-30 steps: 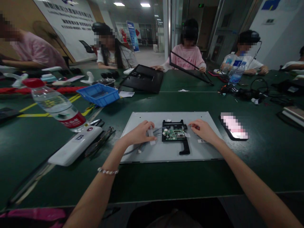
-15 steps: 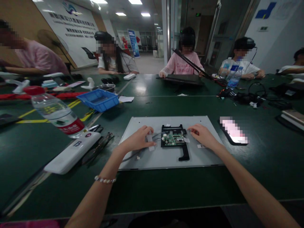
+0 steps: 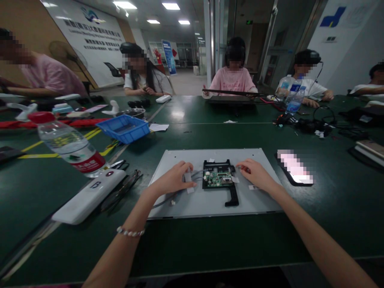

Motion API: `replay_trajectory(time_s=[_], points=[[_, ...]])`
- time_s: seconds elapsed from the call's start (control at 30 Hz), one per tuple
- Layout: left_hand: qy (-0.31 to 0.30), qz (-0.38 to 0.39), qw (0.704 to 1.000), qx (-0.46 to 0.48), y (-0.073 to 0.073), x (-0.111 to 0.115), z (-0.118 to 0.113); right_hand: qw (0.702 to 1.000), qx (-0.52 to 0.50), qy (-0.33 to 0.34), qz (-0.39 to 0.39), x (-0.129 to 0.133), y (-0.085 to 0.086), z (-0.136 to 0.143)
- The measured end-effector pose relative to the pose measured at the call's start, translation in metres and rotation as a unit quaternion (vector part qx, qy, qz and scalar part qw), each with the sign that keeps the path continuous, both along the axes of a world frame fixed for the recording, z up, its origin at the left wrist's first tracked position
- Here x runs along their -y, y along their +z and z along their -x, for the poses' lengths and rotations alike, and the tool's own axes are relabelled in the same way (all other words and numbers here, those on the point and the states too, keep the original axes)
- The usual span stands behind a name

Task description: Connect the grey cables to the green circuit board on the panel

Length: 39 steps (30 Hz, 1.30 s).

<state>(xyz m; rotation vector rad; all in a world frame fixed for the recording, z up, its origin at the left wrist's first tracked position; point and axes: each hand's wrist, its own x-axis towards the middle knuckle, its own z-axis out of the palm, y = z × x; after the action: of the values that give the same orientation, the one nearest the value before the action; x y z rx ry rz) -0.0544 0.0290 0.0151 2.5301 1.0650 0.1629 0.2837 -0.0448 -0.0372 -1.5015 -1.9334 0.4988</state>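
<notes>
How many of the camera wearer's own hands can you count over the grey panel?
2: the left hand is left of the green circuit board, and the right hand is right of it. Neither is hidden.

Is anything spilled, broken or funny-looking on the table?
Nothing spilled or broken shows. The water bottle on the left looks oddly tilted, but that may be picture distortion. The circuit board looks odd lying uncovered.
</notes>
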Motion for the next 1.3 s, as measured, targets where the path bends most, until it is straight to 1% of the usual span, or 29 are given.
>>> replay_trajectory(time_s=[0.33, 0.57, 0.93, 1.13, 1.3], points=[[-0.007, -0.015, 1.0, -0.001, -0.0027, -0.0016, 0.0015, 1.0, 0.001, 0.003, 0.004, 0.0008, 0.0015, 0.0022], [-0.006, -0.012, 1.0, -0.002, 0.0, -0.0007, 0.0013, 1.0, 0.007, 0.006, 0.011, 0.0008, 0.0032, 0.0021], [-0.002, -0.011, 1.0, -0.002, 0.0002, -0.0007, 0.0018, 1.0, 0.022, 0.002, 0.009, 0.0003, 0.0015, 0.0018], [-0.004, -0.008, 1.0, -0.002, 0.002, 0.0002, 0.002, 0.999, 0.034, -0.011, 0.005, 0.0017, 0.0051, 0.0043], [-0.003, -0.01, 1.0, -0.001, -0.0011, -0.0013, 0.003, 0.999, 0.038, -0.036, 0.007, 0.0023, 0.0065, 0.0069]])
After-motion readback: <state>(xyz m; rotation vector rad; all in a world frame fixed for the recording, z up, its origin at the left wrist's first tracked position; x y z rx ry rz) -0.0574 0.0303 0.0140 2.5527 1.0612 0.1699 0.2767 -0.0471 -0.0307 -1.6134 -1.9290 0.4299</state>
